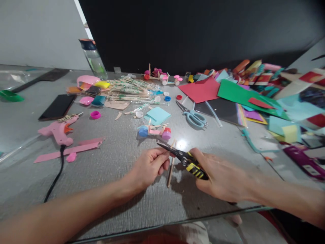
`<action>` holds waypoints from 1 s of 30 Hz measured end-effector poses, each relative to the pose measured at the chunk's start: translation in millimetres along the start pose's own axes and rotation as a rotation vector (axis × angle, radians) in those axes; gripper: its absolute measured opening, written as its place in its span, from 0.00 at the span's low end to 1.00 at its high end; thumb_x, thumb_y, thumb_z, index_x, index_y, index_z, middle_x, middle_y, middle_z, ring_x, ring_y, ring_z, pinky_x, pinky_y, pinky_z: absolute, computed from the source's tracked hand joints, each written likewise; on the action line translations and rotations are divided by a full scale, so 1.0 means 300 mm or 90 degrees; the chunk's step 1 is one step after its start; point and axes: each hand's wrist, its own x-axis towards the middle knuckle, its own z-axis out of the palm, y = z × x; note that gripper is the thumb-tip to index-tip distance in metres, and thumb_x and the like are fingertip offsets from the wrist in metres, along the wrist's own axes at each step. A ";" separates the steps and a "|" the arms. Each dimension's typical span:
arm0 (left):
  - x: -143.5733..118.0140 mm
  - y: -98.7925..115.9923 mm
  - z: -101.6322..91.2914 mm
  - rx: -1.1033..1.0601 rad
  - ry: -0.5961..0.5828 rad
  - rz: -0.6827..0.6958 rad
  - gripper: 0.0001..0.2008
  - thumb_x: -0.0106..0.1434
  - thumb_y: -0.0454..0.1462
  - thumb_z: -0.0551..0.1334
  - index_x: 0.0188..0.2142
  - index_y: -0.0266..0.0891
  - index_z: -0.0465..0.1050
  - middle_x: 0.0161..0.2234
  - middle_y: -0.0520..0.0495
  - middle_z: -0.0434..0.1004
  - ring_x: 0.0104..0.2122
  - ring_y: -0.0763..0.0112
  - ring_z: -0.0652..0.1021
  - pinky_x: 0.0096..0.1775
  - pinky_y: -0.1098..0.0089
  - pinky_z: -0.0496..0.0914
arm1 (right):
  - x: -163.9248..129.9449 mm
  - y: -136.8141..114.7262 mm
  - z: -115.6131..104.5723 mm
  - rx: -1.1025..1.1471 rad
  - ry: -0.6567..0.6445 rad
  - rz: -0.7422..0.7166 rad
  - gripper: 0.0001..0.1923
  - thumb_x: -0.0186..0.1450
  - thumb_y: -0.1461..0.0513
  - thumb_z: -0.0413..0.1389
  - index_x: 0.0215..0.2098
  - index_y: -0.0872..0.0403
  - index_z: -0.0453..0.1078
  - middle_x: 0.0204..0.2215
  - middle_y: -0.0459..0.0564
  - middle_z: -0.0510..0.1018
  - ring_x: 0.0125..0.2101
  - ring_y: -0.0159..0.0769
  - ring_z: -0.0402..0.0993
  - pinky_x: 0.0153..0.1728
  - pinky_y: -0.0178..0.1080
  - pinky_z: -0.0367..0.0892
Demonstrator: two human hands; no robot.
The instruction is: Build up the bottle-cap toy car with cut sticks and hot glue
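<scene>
My left hand (149,166) pinches a thin wooden stick (170,173) that stands almost upright just above the grey table (122,189). My right hand (218,176) grips black pliers with yellow-and-black handles (188,161), and their dark jaws close around the upper part of the stick. Just behind the hands lies a small stick-built cart with blue, pink and red bottle-cap wheels (154,131).
A pink glue gun (59,130) with a black cord lies at left beside pink paper strips (68,150) and a black phone (58,106). Light-blue scissors (194,117), a packet of sticks (129,89), loose bottle caps and coloured paper sheets (233,93) fill the back and right.
</scene>
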 end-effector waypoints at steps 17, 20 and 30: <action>0.004 -0.027 0.009 0.002 0.018 0.032 0.16 0.67 0.44 0.56 0.25 0.38 0.66 0.20 0.55 0.66 0.17 0.80 0.62 0.21 0.75 0.53 | 0.013 -0.009 -0.003 0.016 -0.016 0.021 0.13 0.59 0.61 0.51 0.42 0.54 0.56 0.30 0.52 0.73 0.29 0.40 0.66 0.30 0.39 0.54; -0.001 -0.022 0.010 -0.002 0.015 0.024 0.16 0.66 0.44 0.57 0.25 0.38 0.66 0.19 0.55 0.65 0.17 0.80 0.61 0.20 0.75 0.53 | 0.015 -0.004 0.007 -0.021 0.000 0.006 0.16 0.58 0.60 0.51 0.44 0.56 0.57 0.30 0.54 0.73 0.30 0.43 0.67 0.31 0.40 0.54; 0.002 -0.005 0.001 -0.022 -0.004 0.001 0.14 0.62 0.45 0.59 0.27 0.37 0.68 0.19 0.56 0.64 0.17 0.80 0.59 0.21 0.75 0.51 | 0.023 0.014 -0.001 -0.043 -0.010 -0.011 0.17 0.58 0.60 0.52 0.45 0.56 0.57 0.32 0.56 0.74 0.32 0.45 0.70 0.32 0.41 0.56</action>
